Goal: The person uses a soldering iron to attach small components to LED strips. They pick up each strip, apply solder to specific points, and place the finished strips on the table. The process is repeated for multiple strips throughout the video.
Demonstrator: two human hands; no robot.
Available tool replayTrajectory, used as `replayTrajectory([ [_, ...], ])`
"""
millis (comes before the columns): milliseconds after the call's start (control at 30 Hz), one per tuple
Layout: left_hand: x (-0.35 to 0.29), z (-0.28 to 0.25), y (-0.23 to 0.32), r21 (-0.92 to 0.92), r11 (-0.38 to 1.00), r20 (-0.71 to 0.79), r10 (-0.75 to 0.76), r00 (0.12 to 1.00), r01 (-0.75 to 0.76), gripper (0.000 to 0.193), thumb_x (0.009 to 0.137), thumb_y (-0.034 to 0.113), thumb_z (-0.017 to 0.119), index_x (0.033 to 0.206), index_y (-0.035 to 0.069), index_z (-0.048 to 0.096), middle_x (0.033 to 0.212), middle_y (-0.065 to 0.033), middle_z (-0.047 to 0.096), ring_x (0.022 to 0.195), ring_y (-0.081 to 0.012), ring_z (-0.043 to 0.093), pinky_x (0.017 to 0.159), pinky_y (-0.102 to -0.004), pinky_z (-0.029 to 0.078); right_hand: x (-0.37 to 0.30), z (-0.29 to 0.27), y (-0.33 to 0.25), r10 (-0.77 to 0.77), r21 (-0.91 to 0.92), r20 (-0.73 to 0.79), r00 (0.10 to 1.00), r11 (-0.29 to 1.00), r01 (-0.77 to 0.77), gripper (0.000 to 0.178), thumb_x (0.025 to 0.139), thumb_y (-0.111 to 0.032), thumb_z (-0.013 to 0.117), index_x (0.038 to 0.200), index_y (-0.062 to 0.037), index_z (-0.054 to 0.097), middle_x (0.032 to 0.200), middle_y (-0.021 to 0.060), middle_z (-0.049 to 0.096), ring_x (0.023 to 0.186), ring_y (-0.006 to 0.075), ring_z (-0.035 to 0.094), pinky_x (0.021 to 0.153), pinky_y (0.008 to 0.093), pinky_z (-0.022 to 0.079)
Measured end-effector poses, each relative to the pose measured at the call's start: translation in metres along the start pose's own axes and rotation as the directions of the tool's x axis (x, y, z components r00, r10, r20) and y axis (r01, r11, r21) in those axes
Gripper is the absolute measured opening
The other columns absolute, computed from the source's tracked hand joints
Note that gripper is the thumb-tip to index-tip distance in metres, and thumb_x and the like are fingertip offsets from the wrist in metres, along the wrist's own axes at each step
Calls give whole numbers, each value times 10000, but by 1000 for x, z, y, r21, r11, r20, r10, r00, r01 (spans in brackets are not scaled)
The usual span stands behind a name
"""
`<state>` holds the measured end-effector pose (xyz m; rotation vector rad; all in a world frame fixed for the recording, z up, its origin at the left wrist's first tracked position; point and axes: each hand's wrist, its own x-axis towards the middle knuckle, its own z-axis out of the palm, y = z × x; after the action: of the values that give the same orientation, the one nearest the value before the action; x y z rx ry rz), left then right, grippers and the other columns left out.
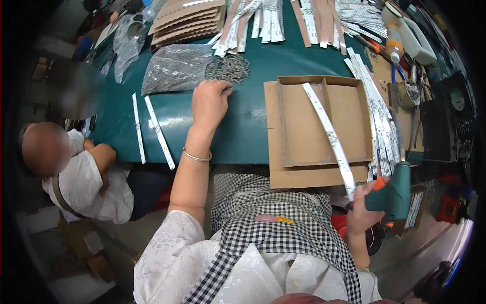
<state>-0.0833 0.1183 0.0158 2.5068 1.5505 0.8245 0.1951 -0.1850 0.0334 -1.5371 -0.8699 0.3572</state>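
Note:
My left hand [209,103] reaches over the green table at the near edge of a pile of small dark screws [230,68]. Its fingers are pinched together; what sits between them is too small to make out. My right hand [362,215] is closed round the handle of a green power screwdriver [401,188] with orange parts. The same hand grips the lower end of a long white strip [329,133]. That strip slants across a shallow cardboard tray [298,164] with a divider.
Two white strips [159,133] lie left of my arm. A clear plastic bag [174,68] of screws sits behind them. Stacked cardboard [187,20] and more strips [268,23] line the back. Strips [379,121] pile beside the tray. A person [86,175] sits at the left.

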Motion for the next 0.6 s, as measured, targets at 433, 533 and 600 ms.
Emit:
replayTrajectory([
  [433, 14, 13, -15, -104, 994, 135, -25, 991, 40, 115, 801, 22, 730, 907, 2, 691, 828, -125, 646, 704, -263, 640, 677, -352, 507, -10, -23, 41, 24, -5, 430, 902, 1000, -24, 473, 970, -104, 638, 1364, -3, 398, 966, 57, 552, 752, 148, 568, 703, 297, 516],
  [533, 6, 15, -20, -66, 995, 102, 87, 991, -80, 109, 821, 19, 712, 910, -7, 654, 851, -139, 634, 709, -269, 635, 677, -355, 501, 0, -22, 41, -50, 4, 462, 886, 999, 54, 584, 973, -84, 628, 1460, -11, 315, 956, 68, 528, 706, 150, 550, 661, 310, 531],
  [600, 7, 15, -17, -95, 995, 136, 33, 990, -21, 120, 820, 3, 706, 932, 1, 663, 879, -144, 646, 747, -282, 652, 710, -356, 514, 10, -18, 37, -74, 33, 475, 877, 997, 66, 597, 962, -71, 639, 1460, -8, 318, 967, 68, 524, 707, 148, 550, 658, 306, 532],
])
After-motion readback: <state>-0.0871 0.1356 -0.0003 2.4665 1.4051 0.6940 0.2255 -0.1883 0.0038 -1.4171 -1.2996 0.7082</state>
